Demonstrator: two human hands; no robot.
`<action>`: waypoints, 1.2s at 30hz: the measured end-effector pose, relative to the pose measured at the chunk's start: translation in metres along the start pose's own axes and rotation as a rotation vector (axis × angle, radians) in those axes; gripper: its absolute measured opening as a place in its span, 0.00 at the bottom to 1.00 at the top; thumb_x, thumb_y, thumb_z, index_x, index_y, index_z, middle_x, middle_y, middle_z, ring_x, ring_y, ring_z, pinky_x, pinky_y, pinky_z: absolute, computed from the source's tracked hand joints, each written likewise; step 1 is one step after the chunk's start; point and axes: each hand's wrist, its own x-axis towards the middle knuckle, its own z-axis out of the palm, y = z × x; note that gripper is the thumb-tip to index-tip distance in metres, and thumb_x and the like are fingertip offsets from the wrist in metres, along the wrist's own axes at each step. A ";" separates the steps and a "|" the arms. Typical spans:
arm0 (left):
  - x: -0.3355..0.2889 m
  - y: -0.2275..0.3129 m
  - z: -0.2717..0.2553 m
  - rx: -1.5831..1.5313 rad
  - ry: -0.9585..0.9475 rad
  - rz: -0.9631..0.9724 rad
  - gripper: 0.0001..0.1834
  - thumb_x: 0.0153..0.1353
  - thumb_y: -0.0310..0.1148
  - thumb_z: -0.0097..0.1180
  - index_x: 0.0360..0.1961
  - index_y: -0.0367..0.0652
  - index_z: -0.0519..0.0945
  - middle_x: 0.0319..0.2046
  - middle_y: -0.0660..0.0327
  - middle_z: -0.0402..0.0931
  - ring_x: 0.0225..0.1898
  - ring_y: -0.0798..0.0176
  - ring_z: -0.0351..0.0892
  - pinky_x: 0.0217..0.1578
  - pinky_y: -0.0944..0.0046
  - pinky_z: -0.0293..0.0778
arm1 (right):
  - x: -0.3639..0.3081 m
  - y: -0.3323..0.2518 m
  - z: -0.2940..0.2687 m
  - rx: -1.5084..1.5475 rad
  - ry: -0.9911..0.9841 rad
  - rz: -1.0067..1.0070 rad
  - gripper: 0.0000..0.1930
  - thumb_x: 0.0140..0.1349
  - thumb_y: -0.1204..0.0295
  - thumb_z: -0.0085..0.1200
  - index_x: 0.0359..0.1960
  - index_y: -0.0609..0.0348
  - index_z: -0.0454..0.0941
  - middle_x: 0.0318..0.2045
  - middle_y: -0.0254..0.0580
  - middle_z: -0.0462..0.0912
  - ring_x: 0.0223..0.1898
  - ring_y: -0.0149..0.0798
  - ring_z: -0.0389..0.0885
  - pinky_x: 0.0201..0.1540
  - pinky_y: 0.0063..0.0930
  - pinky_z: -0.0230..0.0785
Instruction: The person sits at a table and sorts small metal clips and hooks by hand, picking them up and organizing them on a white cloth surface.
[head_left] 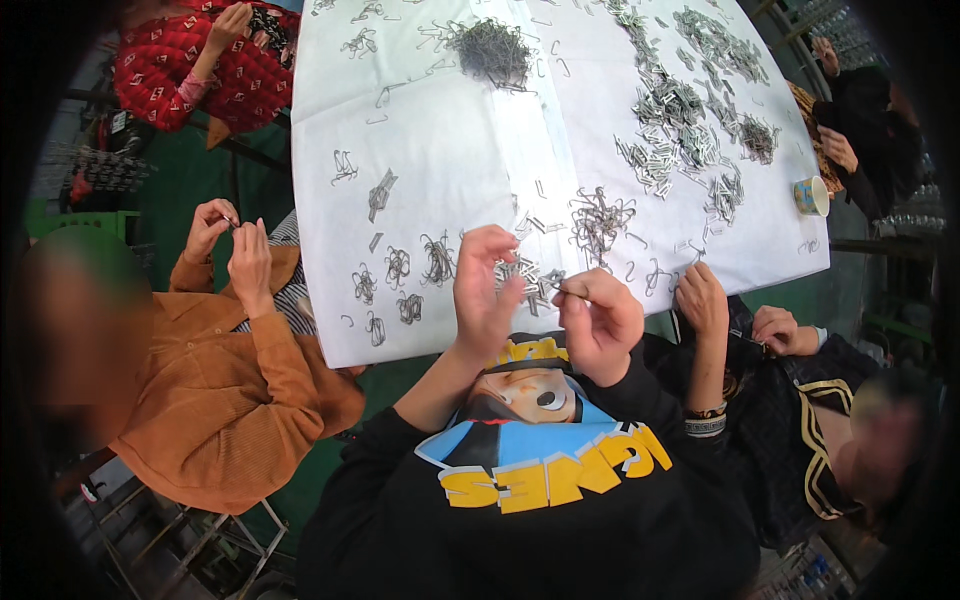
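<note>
My left hand point(484, 292) is raised over the near edge of the table, fingers apart and slightly curled, with nothing visible in it. To its right, my right hand point(606, 325) pinches a small metal piece point(572, 291) between thumb and forefinger; its exact shape is too small to tell. Between and behind my hands lies a heap of short silvery metal clips point(520, 270), partly hidden by my left hand. Just beyond my right hand is a tangle of bent wire hooks point(601, 222). Several small bunches of wire hooks point(398, 266) lie left of my left hand.
The white-covered table point(420, 160) bears a dark heap of hooks point(493, 54) and a wide spread of metal clips point(680, 115) farther off. A paper cup point(811, 196) stands at the right edge. Co-workers sit close at left point(220, 400) and right point(760, 400), others beyond.
</note>
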 end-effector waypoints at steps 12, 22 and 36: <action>0.051 -0.128 -0.029 1.137 -0.699 0.409 0.06 0.42 0.29 0.58 0.26 0.45 0.80 0.23 0.63 0.70 0.34 0.59 0.69 0.34 0.62 0.65 | 0.006 -0.021 -0.026 -0.313 0.026 -0.072 0.07 0.43 0.87 0.51 0.25 0.66 0.72 0.18 0.41 0.74 0.17 0.33 0.71 0.20 0.19 0.62; 0.047 -0.029 0.005 0.064 -0.277 -0.393 0.05 0.54 0.26 0.53 0.29 0.37 0.79 0.27 0.66 0.74 0.32 0.76 0.67 0.34 0.74 0.63 | 0.006 -0.009 -0.029 -0.358 -0.011 0.119 0.03 0.47 0.83 0.52 0.26 0.66 0.73 0.18 0.40 0.74 0.15 0.31 0.69 0.19 0.19 0.61; 0.023 -0.003 -0.010 -0.109 -0.241 -0.248 0.07 0.57 0.29 0.50 0.29 0.35 0.77 0.35 0.60 0.71 0.40 0.70 0.67 0.41 0.69 0.63 | 0.014 0.008 0.005 -0.338 -0.165 0.239 0.03 0.47 0.81 0.54 0.25 0.63 0.74 0.18 0.42 0.75 0.17 0.36 0.73 0.20 0.24 0.63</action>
